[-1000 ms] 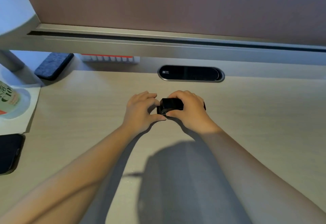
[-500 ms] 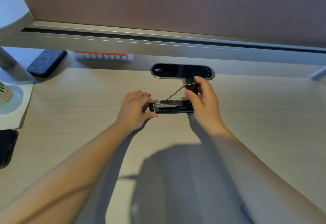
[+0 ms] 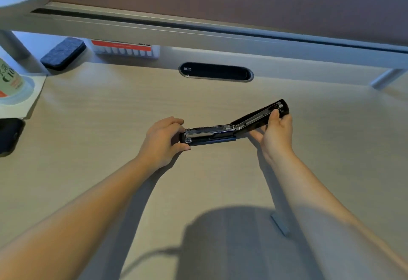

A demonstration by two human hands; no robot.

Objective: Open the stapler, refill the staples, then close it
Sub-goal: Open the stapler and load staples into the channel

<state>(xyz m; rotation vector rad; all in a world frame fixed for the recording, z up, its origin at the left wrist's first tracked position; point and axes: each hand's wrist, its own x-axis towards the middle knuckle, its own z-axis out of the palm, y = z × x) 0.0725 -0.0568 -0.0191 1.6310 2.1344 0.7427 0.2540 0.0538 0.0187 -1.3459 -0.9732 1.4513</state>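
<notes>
A black stapler (image 3: 212,134) lies on the light wooden desk (image 3: 220,180), swung wide open. Its base and metal staple channel point left; its black lid (image 3: 262,115) is folded back up to the right. My left hand (image 3: 162,142) grips the front end of the base. My right hand (image 3: 276,135) holds the far end of the lid, thumb on top. A small grey strip, maybe staples (image 3: 280,225), lies on the desk near my right forearm.
An oval black cable grommet (image 3: 216,72) sits behind the stapler. At back left are a dark felt eraser (image 3: 63,53) and a red-and-white box (image 3: 124,49). A bottle (image 3: 10,79) on paper and a black phone (image 3: 10,136) lie at the left edge.
The stapler went from shut in both hands to fully open. My right hand swung the lid up and over to the right; my left hand kept hold of the base.
</notes>
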